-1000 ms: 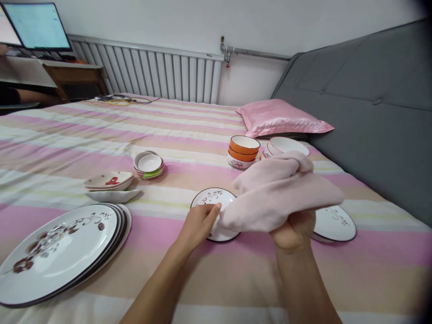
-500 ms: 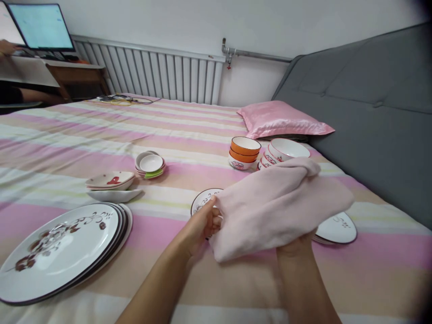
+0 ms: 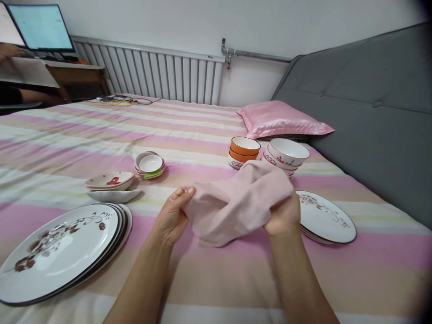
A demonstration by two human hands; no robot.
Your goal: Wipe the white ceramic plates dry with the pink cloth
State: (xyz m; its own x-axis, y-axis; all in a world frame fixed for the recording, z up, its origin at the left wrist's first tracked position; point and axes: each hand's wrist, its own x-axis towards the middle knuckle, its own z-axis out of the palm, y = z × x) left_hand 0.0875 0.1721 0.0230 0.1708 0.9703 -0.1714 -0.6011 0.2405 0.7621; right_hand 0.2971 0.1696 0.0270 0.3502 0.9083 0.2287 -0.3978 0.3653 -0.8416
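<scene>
A pale pink cloth [image 3: 236,202] is bunched between both my hands above the striped bed. My left hand [image 3: 172,216] pinches its left edge with the fingers closed on the fabric. My right hand [image 3: 283,213] grips the right side of the cloth, fingers wrapped into it. The cloth hides the small white plate that lay beneath it. A stack of white plates with a brown flower pattern [image 3: 326,218] lies just right of my right hand.
A stack of large flowered plates [image 3: 60,247] lies front left. Behind it sit shallow dishes [image 3: 110,182], small saucers [image 3: 150,164], orange bowls [image 3: 243,150] and white bowls [image 3: 286,153]. A pink pillow [image 3: 280,119] and grey headboard [image 3: 371,112] stand at the right. Another person sits at a desk far left.
Both hands drew the cloth down and left, bunching it smaller. It now covers the small plate fully, and the plates and white bowls on the right have come into view.
</scene>
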